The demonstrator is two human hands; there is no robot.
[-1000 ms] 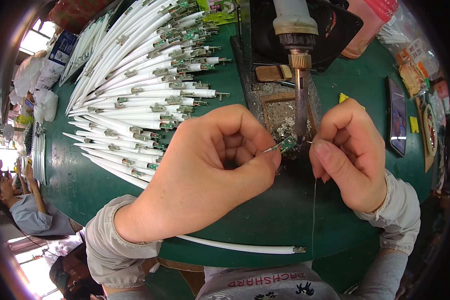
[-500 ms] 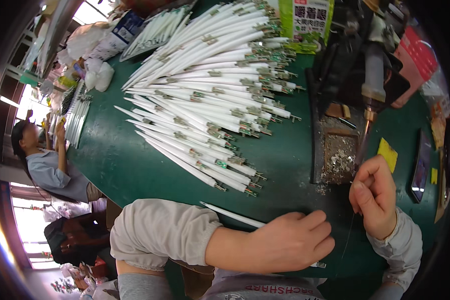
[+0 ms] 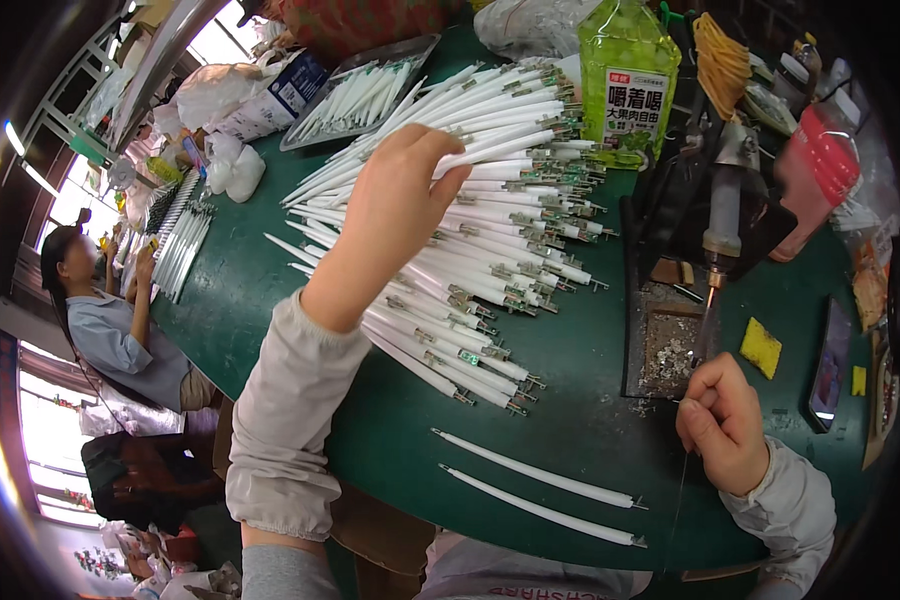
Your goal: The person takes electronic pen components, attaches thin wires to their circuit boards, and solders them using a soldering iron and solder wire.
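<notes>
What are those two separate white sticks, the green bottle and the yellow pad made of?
The two white sticks look like smooth, satin plastic, perhaps coated: even colour, soft sheen. The green bottle seems glossy plastic, see-through with highlights, though glass isn't excluded. The yellow pad is probably matte sponge, judging by its dull, speckled face.

The pile of tubes [image 3: 515, 240] is displaying white shafts with silver and green ends. Beneath the pile, the tabletop [image 3: 590, 350] is showing plain dark green. On the pile's near side, two separate tubes [image 3: 590, 491] are presenting the same white. Right of the pile, a bottle [image 3: 625, 100] is showing bright green, a jug [image 3: 818, 170] pinkish red, and a sponge [image 3: 761, 347] yellow. Left of it, a co-worker's shirt [image 3: 105, 335] is appearing light blue. Beyond it, a bundle [image 3: 365, 28] is bearing mottled red-brown and green.
</notes>
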